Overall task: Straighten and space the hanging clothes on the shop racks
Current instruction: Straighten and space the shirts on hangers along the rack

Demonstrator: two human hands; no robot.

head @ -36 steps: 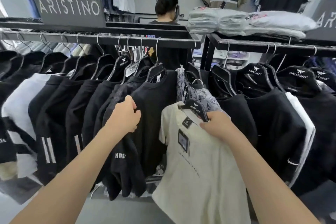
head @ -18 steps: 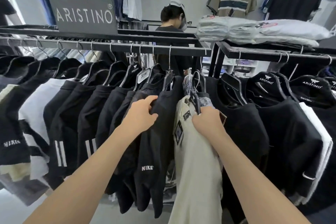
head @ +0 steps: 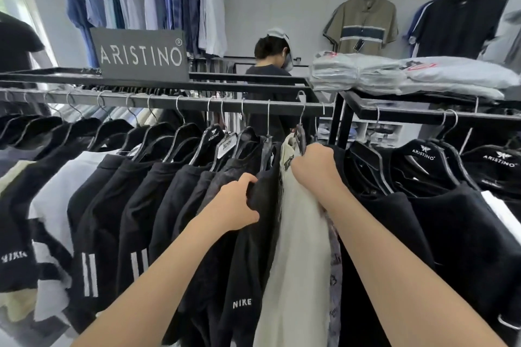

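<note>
At the right end of the front rail, close to the corner post, we had the cream shirt squeezed between the black Nike shirt and a patterned shirt that barely showed behind it. Our left hand had its fingers bunched into the black shirt's shoulder, pinching a fold of cloth. Our right hand was clenched at the top of the cream shirt, where it met its hanger; the fingers were turned away from us, so we could not tell whether they held plastic, cloth or both.

Several things could have gone wrong from there. The cream shirt's wire hook stood at the bar, but we could not see that it sat fully over it. Letting go early might have dropped hanger and shirt to the floor. Our left hand was holding fabric, not a hanger, so a hard tug would likely have dragged the black shirt off one shoulder and left it crooked. The last few hooks on that side were crowded together, while those further left were spaced evenly. Pushing the bunch sideways could have shoved its neighbours into each other. The patterned shirt could have stayed trapped and creased behind the cream one. The black shirts on the next rack hung just beside our right arm and could have snagged.
</note>
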